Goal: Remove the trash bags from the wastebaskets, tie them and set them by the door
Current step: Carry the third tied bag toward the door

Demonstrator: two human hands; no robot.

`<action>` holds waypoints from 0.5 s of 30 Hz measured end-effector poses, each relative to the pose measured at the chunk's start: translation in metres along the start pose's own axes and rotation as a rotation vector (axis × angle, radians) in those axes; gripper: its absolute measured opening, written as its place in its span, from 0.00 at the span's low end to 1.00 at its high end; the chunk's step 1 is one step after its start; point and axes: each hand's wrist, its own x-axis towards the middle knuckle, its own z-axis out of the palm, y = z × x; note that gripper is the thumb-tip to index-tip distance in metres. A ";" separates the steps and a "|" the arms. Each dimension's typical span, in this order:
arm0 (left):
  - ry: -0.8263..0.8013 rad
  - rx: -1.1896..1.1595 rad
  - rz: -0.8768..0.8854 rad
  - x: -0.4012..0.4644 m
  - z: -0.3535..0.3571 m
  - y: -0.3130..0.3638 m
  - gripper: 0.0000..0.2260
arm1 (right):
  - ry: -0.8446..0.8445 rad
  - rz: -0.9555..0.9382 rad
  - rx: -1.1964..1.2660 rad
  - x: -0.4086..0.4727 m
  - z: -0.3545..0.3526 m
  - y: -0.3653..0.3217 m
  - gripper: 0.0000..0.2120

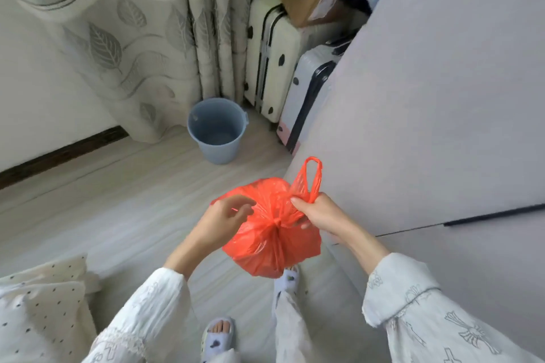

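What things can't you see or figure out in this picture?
- What is inside the red bag: head view, the gathered plastic hides it.
- The bag's other handle: head view, the left hand covers it; only a thin strip shows.
- Whether the knot is finished: head view, the right hand and bunched plastic cover part of it.
- The door: outside the frame.
- Items stacked above the suitcases: head view, cut by the top edge.

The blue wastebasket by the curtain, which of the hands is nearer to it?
Left. The left hand is nearer the blue wastebasket; the right hand is farther right, holding the red bag's handle.
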 end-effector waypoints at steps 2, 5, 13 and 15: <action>-0.048 0.013 0.067 -0.018 0.003 0.029 0.08 | 0.102 -0.001 0.089 -0.044 -0.022 0.000 0.12; -0.124 0.053 0.175 -0.045 0.014 0.070 0.09 | 0.246 -0.033 0.209 -0.109 -0.044 0.008 0.09; -0.364 0.117 0.433 -0.121 0.095 0.180 0.12 | 0.572 -0.001 0.341 -0.281 -0.089 0.090 0.08; -0.461 0.127 0.488 -0.146 0.132 0.203 0.11 | 0.652 0.016 0.388 -0.325 -0.098 0.123 0.10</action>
